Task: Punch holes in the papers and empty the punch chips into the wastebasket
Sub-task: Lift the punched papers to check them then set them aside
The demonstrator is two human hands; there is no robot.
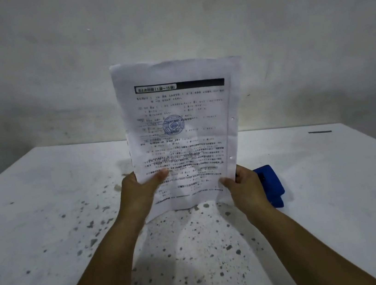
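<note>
1. The left hand (140, 190) pinches the papers' lower left corner, thumb in front.
2. The papers (180, 131) stand upright at frame centre, long axis vertical, heading uppermost, two punched holes along their right edge.
3. The right hand (246, 187) clamps the lower right corner.
4. The blue punch (271, 185) lies on the speckled white surface (48, 222), right of centre.

**A bare, worn workroom with an office chore on the table**

The place is plain and unfurnished: a white table (46, 210) speckled with dark chips and stains stands against a rough, blotchy grey-white wall (165, 24). The only office signs are a printed, stamped sheet of paper (180, 129) with two punched holes along its right edge, and a blue hole punch (271, 183) on the table. The light is dim.
</note>
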